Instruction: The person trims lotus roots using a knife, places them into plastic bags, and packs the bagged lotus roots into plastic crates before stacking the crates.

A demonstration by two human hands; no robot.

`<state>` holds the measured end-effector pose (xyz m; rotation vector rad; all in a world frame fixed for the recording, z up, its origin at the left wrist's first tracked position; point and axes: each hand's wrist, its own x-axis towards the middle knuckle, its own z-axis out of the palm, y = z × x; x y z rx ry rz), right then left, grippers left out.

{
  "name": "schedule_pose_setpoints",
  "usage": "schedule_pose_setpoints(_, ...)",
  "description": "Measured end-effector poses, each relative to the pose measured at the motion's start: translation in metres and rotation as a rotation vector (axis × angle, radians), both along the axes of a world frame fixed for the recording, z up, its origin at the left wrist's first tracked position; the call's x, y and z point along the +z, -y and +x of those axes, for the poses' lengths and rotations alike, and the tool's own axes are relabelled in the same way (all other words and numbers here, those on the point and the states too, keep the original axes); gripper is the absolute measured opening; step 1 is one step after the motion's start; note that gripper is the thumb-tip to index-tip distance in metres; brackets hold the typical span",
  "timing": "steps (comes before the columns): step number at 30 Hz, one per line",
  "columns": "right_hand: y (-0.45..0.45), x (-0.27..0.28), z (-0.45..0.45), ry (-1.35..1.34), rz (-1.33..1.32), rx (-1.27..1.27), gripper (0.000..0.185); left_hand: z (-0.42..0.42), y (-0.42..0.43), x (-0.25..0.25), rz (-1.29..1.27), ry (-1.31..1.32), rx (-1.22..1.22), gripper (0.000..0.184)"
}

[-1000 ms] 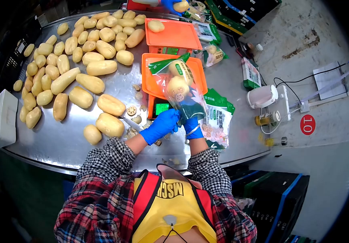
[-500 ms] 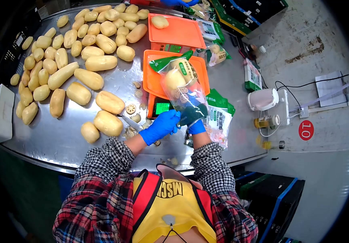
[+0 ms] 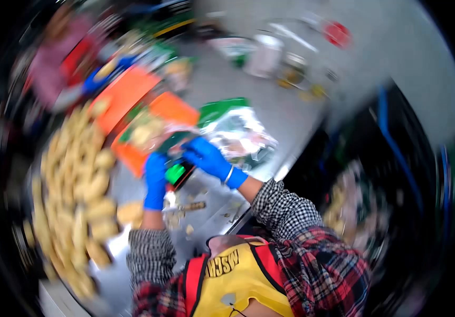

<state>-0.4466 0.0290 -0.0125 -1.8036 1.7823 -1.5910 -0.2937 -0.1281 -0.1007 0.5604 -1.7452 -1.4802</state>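
Observation:
Motion blurs the whole view. My left hand, in a blue glove, is closed at the near end of the clear and green bag, which has pale lotus root pieces inside. My right hand, also gloved in blue, has its fingers bent together on the bag's dark green end. The bag lies over the nearer orange scale tray. Just below my hands the scale's green display shows. Flat printed bags lie to the right of my right hand.
Many peeled lotus roots cover the table's left side. A second orange tray stands beyond. A co-worker in blue gloves is at the far left. A white kettle stands at the back. A knife handle lies near me. Dark crates are at the right.
The view has swung to the right and blurred. The co-worker's body and a crate with bagged goods at the right have come into view. Both my hands are still at the bag.

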Motion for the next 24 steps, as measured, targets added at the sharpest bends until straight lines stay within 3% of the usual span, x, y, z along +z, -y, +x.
schedule_pose_setpoints(2,-0.077,0.032,-0.003,0.103,-0.003,-0.256,0.048,-0.029,-0.01,0.08,-0.064,-0.239,-0.022,0.019)
schedule_pose_setpoints(4,-0.111,0.039,-0.009,0.123,-0.046,-0.465,0.074,-0.051,-0.046,0.186,-0.019,-0.105,-0.255,0.025)
schedule_pose_setpoints(5,-0.146,0.044,-0.004,0.06,-0.012,-0.563,0.09,-0.051,-0.084,0.207,0.016,-0.032,-0.177,0.027)
schedule_pose_setpoints(7,-0.18,0.059,0.007,0.188,0.037,-0.565,0.115,-0.069,-0.066,0.184,-0.045,-0.159,-0.5,0.032)
schedule_pose_setpoints(9,-0.206,0.087,0.016,0.16,-0.11,-0.478,0.125,-0.055,-0.154,0.235,0.208,-0.236,-0.722,0.031)
schedule_pose_setpoints(11,-0.262,0.134,0.021,0.117,-0.239,-0.444,0.12,-0.056,-0.225,0.274,0.272,-0.275,-0.777,0.03)
schedule_pose_setpoints(12,-0.311,0.141,0.03,0.324,-0.397,-0.31,0.108,-0.057,-0.283,0.271,0.233,-0.284,-0.673,0.03)
schedule_pose_setpoints(15,-0.375,0.133,0.036,-0.047,-0.521,-0.716,0.048,-0.071,-0.354,0.279,0.346,-0.188,-0.899,0.029)
schedule_pose_setpoints(17,-0.42,0.109,0.037,0.19,-0.453,-0.892,0.036,-0.097,-0.373,0.266,0.235,-0.122,-1.147,0.032)
schedule_pose_setpoints(19,-0.485,0.165,0.03,0.506,-0.582,-1.073,0.025,-0.092,-0.445,0.315,0.188,-0.113,-1.337,0.039)
schedule_pose_setpoints(21,-0.58,0.17,0.023,0.611,-0.419,-1.294,0.022,-0.11,-0.492,0.309,0.113,-0.065,-1.376,0.049)
schedule_pose_setpoints(23,-0.672,0.163,0.031,0.349,-0.458,-1.576,0.02,-0.136,-0.523,0.285,-0.003,0.064,-1.37,0.051)
schedule_pose_setpoints(24,-0.708,0.177,0.039,0.329,-0.753,-1.583,0.02,-0.144,-0.538,0.278,-0.052,0.216,-1.309,0.052)
